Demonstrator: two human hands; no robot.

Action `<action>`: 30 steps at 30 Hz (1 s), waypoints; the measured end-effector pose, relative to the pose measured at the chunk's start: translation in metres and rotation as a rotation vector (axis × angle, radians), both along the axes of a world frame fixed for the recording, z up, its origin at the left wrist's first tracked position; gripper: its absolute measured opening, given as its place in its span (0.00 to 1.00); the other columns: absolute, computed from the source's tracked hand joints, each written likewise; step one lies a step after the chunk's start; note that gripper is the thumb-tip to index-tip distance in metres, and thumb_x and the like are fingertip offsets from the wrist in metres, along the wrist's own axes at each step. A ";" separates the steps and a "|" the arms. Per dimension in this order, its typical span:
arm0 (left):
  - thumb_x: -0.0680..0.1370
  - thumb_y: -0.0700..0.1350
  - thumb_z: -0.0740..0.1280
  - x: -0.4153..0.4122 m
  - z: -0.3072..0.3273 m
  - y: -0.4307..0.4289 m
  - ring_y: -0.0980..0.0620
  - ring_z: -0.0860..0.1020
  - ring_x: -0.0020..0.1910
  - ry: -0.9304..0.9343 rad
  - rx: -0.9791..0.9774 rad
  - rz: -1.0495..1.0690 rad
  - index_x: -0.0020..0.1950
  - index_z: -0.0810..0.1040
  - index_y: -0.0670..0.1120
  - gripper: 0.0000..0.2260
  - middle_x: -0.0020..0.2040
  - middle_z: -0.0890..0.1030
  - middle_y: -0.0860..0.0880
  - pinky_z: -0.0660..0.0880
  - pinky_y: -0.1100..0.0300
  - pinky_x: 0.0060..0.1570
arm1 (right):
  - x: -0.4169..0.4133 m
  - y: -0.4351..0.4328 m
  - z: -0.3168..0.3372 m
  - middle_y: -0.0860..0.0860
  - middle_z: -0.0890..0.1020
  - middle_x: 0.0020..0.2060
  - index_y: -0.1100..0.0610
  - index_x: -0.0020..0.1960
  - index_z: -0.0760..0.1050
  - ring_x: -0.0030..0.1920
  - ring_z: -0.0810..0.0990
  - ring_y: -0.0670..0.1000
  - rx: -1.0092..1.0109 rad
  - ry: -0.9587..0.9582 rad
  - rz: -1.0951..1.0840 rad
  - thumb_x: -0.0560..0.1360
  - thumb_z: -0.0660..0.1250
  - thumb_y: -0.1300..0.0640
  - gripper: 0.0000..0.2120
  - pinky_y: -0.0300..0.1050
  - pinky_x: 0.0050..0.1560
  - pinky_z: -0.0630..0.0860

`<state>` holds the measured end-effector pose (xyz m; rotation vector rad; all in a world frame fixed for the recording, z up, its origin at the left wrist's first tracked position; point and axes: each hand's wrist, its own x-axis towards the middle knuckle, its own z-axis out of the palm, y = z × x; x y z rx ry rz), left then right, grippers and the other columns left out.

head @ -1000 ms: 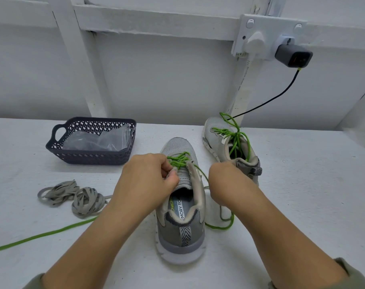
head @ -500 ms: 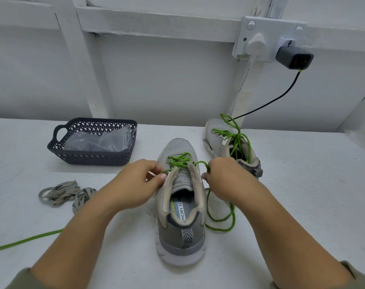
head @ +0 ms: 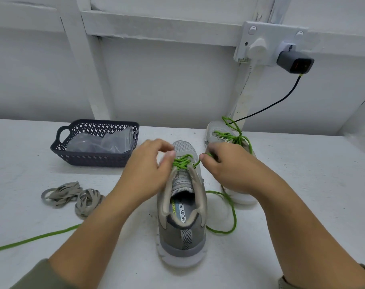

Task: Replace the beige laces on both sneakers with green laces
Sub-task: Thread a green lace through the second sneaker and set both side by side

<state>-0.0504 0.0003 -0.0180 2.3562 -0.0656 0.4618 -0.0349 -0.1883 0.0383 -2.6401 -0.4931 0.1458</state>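
The left hand (head: 148, 163) arches over the left eyelets of the near grey mesh sneaker (head: 182, 226), fingers curled; blur hides whether it pinches anything. The right hand (head: 225, 165) pinches the bright green cord lace (head: 183, 161), which is threaded near the toe and trails over the white tabletop (head: 302, 184). The second grey sneaker (head: 217, 130) stands behind, partly hidden. Coiled beige flat laces (head: 71, 195) lie to the left.

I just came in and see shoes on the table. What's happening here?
A person is threading a green lace through the near sneaker; only the eyelets by the toe are laced. The right hand pinches the lace, the left hand is at the other side. The far sneaker already has green lacing. The beige laces lie loose on the table.
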 end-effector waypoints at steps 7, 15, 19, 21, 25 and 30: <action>0.69 0.65 0.65 0.027 0.013 -0.012 0.53 0.70 0.63 0.106 0.009 -0.230 0.39 0.76 0.68 0.04 0.53 0.78 0.63 0.65 0.46 0.64 | -0.007 0.003 0.012 0.48 0.74 0.33 0.51 0.40 0.69 0.32 0.71 0.47 0.062 -0.088 0.012 0.80 0.58 0.46 0.13 0.44 0.31 0.66; 0.71 0.65 0.65 0.028 0.016 -0.012 0.59 0.66 0.61 -0.166 0.042 -0.211 0.47 0.78 0.68 0.07 0.53 0.76 0.66 0.60 0.51 0.60 | -0.015 -0.003 0.020 0.47 0.72 0.31 0.49 0.37 0.67 0.29 0.69 0.46 0.059 -0.104 0.006 0.80 0.57 0.45 0.15 0.43 0.30 0.63; 0.77 0.60 0.63 0.036 0.024 0.002 0.54 0.61 0.66 0.102 0.280 -0.047 0.55 0.80 0.63 0.10 0.62 0.74 0.63 0.52 0.56 0.55 | -0.016 -0.002 0.021 0.47 0.73 0.31 0.52 0.40 0.70 0.30 0.70 0.46 0.060 -0.096 -0.003 0.81 0.56 0.46 0.15 0.43 0.31 0.63; 0.77 0.62 0.62 0.035 0.022 0.010 0.51 0.57 0.70 0.276 0.397 -0.105 0.64 0.75 0.63 0.16 0.69 0.70 0.60 0.55 0.54 0.59 | -0.015 -0.002 0.020 0.48 0.74 0.34 0.53 0.41 0.71 0.33 0.71 0.46 0.052 -0.103 -0.012 0.81 0.55 0.46 0.15 0.44 0.32 0.66; 0.74 0.66 0.60 0.023 0.030 0.002 0.59 0.58 0.66 0.010 0.171 -0.326 0.54 0.79 0.67 0.13 0.63 0.70 0.67 0.55 0.53 0.65 | -0.011 0.001 0.018 0.49 0.76 0.35 0.52 0.42 0.71 0.34 0.73 0.47 0.036 -0.112 -0.014 0.81 0.55 0.46 0.15 0.45 0.32 0.67; 0.80 0.55 0.61 0.042 0.023 0.014 0.48 0.64 0.63 0.029 0.227 0.198 0.45 0.81 0.59 0.10 0.59 0.77 0.60 0.59 0.51 0.57 | -0.013 0.001 0.020 0.51 0.81 0.41 0.55 0.41 0.71 0.38 0.76 0.51 0.067 -0.118 -0.004 0.81 0.55 0.46 0.17 0.48 0.39 0.72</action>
